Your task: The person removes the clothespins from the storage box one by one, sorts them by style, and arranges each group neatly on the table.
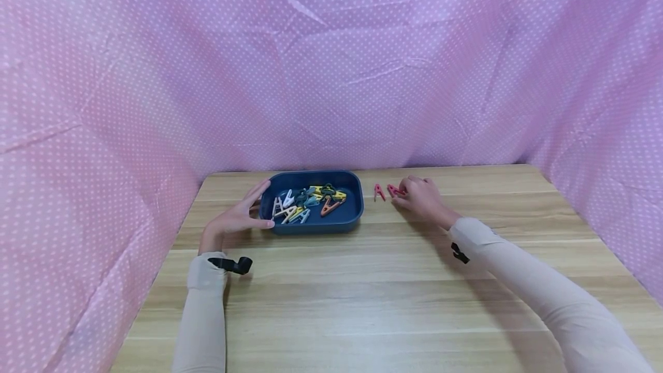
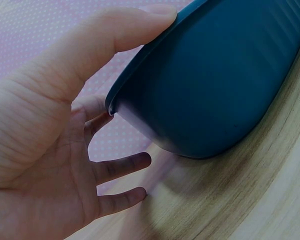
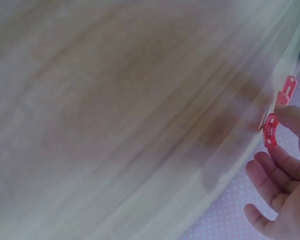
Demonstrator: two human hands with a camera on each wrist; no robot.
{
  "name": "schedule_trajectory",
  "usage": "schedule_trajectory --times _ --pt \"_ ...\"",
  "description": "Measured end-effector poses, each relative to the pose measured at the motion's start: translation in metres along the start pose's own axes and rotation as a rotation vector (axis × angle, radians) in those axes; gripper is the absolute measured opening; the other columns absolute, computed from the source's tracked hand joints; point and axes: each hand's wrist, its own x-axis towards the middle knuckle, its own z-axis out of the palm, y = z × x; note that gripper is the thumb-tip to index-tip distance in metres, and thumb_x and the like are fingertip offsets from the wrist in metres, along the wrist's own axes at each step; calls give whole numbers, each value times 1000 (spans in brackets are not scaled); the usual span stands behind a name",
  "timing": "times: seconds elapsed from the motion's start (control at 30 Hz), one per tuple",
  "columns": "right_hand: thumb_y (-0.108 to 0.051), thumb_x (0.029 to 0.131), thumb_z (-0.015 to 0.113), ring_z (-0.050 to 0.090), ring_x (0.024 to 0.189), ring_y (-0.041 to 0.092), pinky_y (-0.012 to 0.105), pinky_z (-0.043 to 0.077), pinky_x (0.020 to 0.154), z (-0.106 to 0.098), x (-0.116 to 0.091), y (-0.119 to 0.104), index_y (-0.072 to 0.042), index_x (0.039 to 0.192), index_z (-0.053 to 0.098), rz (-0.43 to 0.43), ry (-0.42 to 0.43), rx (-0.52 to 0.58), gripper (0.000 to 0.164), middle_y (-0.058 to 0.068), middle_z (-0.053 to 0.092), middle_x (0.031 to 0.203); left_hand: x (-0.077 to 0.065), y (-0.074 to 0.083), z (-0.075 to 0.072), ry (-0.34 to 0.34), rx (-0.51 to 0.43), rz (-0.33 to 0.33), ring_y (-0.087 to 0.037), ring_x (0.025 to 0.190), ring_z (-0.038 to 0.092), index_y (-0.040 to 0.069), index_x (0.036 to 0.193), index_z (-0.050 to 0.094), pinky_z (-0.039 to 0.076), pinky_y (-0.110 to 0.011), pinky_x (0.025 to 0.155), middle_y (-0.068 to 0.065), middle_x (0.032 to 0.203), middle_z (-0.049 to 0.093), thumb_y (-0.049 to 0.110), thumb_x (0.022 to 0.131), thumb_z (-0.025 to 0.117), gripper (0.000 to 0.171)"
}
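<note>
A dark blue plastic box (image 1: 320,228) stands toward the back of the table, with several clothespins (image 1: 331,206) in white, yellow, blue-green and orange lying in it. My left hand (image 1: 239,216) spans the box's left end; in the left wrist view its thumb (image 2: 140,25) lies along the rim, a finger touches the rim's end, and the lower fingers stick out straight. To the right of the box my right hand (image 1: 422,195) pinches a red clothespin (image 3: 270,131) between thumb and fingertips. Another red clothespin (image 1: 380,191) lies just left of that hand.
The wooden table (image 1: 331,292) reaches toward me below both arms. A pink cloth with white dots (image 1: 331,85) hangs behind the table and along its sides. Each wrist carries a black camera strap (image 1: 233,265).
</note>
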Motion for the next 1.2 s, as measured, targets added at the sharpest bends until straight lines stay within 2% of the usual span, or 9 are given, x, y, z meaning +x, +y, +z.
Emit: schedule_trajectory --times 0.27,0.5,0.9,1.2 --pt "-37 80 72 55 75 21 45 41 77 0 4 -3 -6 86 65 6 -29 -13 32 6 62 84 0 1 1 -5 5 7 -35 143 10 25 152 2 22 -60 109 0 158 -8 27 81 74 102" --pt "-35 81 72 53 70 20 45 40 74 1 5 -4 -6 82 62 7 -25 -21 31 5 59 79 0 2 1 -4 8 -1 -34 143 8 26 152 2 21 -60 109 1 158 -8 27 80 75 102" --pt "-40 85 67 52 71 21 49 39 81 5 3 -10 -7 78 60 84 -65 11 34 6 58 76 -1 1 0 -8 -18 12 -37 142 12 26 152 2 21 -60 109 3 158 -8 24 81 74 101" --pt "-38 85 66 50 71 21 48 38 78 5 2 -14 -10 72 57 95 -61 20 33 4 57 74 -1 0 0 -2 0 1 -35 142 12 28 152 2 21 -61 109 5 158 -7 26 81 74 101"
